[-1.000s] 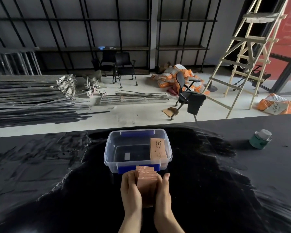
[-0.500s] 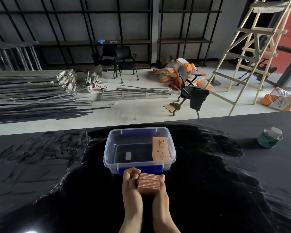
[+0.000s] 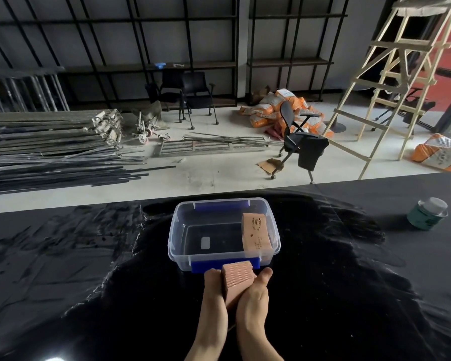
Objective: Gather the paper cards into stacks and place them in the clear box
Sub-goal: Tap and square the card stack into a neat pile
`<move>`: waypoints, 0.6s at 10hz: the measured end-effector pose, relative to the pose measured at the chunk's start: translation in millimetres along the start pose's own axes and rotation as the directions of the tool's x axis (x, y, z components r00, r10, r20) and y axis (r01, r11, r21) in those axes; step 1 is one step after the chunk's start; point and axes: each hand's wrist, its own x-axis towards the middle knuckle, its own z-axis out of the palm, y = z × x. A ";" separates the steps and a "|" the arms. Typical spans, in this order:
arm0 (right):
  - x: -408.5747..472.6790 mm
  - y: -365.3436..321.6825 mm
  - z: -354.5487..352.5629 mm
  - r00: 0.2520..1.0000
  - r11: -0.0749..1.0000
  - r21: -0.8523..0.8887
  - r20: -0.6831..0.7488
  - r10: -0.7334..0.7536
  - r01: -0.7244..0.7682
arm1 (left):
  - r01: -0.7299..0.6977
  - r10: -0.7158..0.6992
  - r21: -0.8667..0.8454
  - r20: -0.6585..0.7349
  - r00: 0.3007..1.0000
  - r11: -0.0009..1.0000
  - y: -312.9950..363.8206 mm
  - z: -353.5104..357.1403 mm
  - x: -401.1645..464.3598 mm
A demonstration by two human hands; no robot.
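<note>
A thick stack of pinkish-tan paper cards (image 3: pixel 237 281) is pressed between the left hand (image 3: pixel 214 295) and right hand (image 3: pixel 253 298) above the glossy black tabletop (image 3: pixel 89 295). The clear plastic box with blue latches (image 3: pixel 182 246) sits just beyond at 12 o'clock, holding another tan card stack (image 3: pixel 255 234) against its right wall.

You see a dim room with daylight falling on the pale concrete floor (image 3: pixel 219 175), faint glare streaking the glossy black tabletop (image 3: pixel 63 256), and wide-angle bending at the edges.
</note>
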 end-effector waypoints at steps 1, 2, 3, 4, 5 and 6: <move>-4.0 -8.3 -0.9 0.998 0.999 0.004 -0.034 0.049 -0.049 | -0.190 0.165 0.292 0.108 0.980 0.937 -24.7 -44.1 -21.4; -4.8 -21.9 -4.0 0.985 0.983 0.074 -0.038 0.169 -0.165 | -0.080 0.063 0.330 0.061 0.996 0.941 -13.2 -47.4 -20.2; -15.3 -33.1 -11.1 0.975 0.978 0.032 0.101 0.200 -0.205 | -0.088 0.124 0.450 -0.052 0.991 0.889 1.3 -44.1 -19.9; -17.3 -38.1 -19.6 0.993 0.996 -0.069 0.098 0.065 -0.059 | -0.145 0.195 0.552 -0.033 0.980 0.821 9.9 -56.0 -22.1; -13.3 -39.1 -35.8 0.886 0.878 -0.167 0.211 -0.412 0.448 | -0.234 0.218 0.695 0.114 0.969 0.680 8.6 -78.3 -23.6; -12.2 -28.3 -29.9 0.724 0.688 -0.271 0.430 -0.540 0.673 | -0.216 0.142 0.785 0.163 0.976 0.581 4.4 -85.5 -17.0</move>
